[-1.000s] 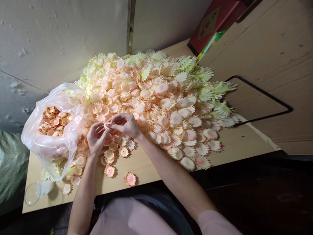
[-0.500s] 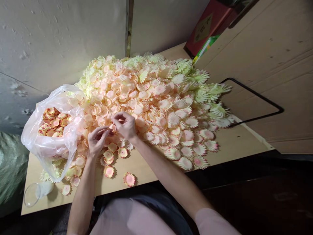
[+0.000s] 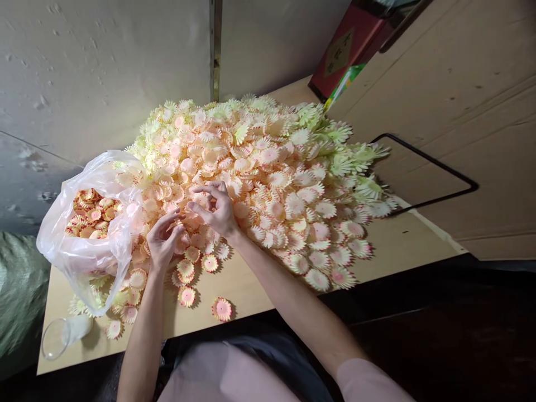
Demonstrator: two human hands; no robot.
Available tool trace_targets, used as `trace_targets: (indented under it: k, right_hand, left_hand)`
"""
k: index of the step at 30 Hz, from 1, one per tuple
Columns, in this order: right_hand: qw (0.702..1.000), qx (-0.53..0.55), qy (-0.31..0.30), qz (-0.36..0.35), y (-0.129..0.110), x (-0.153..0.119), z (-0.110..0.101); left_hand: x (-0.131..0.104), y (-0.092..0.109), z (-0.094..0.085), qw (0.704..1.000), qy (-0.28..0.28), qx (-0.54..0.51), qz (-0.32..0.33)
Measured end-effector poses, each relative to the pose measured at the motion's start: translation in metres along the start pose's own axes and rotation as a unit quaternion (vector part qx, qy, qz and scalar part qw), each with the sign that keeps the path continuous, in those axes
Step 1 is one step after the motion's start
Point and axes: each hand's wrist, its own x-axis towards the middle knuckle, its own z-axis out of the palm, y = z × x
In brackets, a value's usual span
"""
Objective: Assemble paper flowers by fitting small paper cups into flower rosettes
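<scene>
A broad heap of pale pink, cream and green flower pieces (image 3: 268, 156) covers much of the table. Over its front left part, my left hand (image 3: 163, 237) has thumb and fingers curled toward each other near a small thin piece, too small to make out. Just to the right, my right hand (image 3: 218, 209) is raised over the heap with fingers apart and nothing visible between them. The two hands do not touch. Several red-edged flower pieces lie in front of them, among them a lone pink one (image 3: 221, 309) close to the table's front edge.
On the left, a clear plastic bag (image 3: 84, 254) holds smaller red-edged pieces. A clear cup (image 3: 56, 338) stands at the table's (image 3: 247, 287) front left corner. A red box (image 3: 347, 47) is at the back, cardboard (image 3: 452, 111) and a black metal bar (image 3: 435, 162) on the right.
My right hand has opened its fingers and moved slightly right, away from my left hand. The gap between the hands is wider. The whole view has shifted a little.
</scene>
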Motion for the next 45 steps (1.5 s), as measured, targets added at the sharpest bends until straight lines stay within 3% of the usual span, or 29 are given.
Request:
trace_targets:
  k: [6,12,19,26,45]
  right_hand:
    - [0.972,0.187,-0.113,0.090,-0.005,0.000,-0.003]
    - [0.926,0.259,-0.215,0.171,-0.011,-0.001,-0.003]
    - [0.913,0.279,-0.219,0.203,-0.013,-0.001,-0.002]
    - [0.913,0.279,-0.226,0.192,-0.010,-0.001,-0.002]
    - [0.915,0.278,-0.217,0.194,-0.011,0.000,-0.004]
  left_hand:
    - [0.001,-0.005,-0.004,0.999,-0.009,-0.019,-0.026]
    - [0.001,-0.007,-0.006,0.999,-0.013,0.025,-0.019]
    - [0.004,-0.009,-0.009,0.998,-0.020,0.051,0.033]
    - [0.002,-0.012,-0.010,0.999,-0.024,0.030,-0.015]
    - [0.002,-0.007,-0.007,0.999,-0.033,0.033,-0.009]
